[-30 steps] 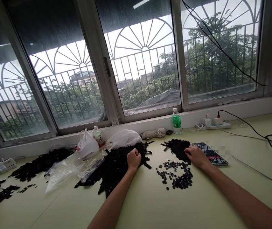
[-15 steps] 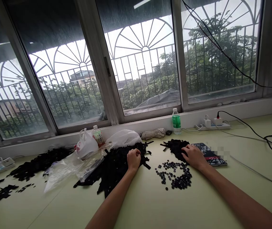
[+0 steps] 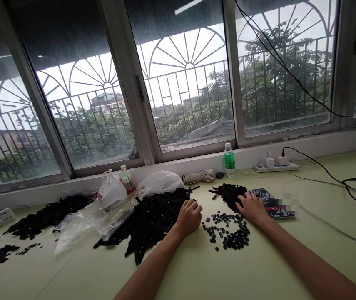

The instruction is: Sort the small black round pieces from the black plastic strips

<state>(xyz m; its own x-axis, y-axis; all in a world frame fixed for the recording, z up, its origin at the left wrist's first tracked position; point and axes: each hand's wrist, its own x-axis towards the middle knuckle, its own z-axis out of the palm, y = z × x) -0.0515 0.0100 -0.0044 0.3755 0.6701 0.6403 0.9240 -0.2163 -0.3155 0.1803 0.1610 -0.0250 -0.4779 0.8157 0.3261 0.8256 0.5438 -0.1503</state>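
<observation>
My left hand (image 3: 189,216) is at the right edge of a large heap of black fabric strips (image 3: 153,218), its fingers curled in. Whatever is between those fingers, if anything, is hidden. On the right, my right hand (image 3: 252,207) rests against a smaller pile of black strips (image 3: 229,193), fingers bent and apart, touching its right side. Between and in front of the hands lie many small dark round buttons (image 3: 235,237), scattered in a loose ring on the pale table (image 3: 196,275).
Beside my right hand lies a dark patterned box (image 3: 280,211). Along the window stand a green-labelled water bottle (image 3: 229,161), a folded umbrella (image 3: 199,176), a white plastic bag (image 3: 112,191) and a power strip (image 3: 285,167). More black strips (image 3: 51,212) lie at left.
My left hand has moved right and toward me, off the heap's edge to near the buttons. My right hand stays at the small pile. The person's fingers at far left have left view.
</observation>
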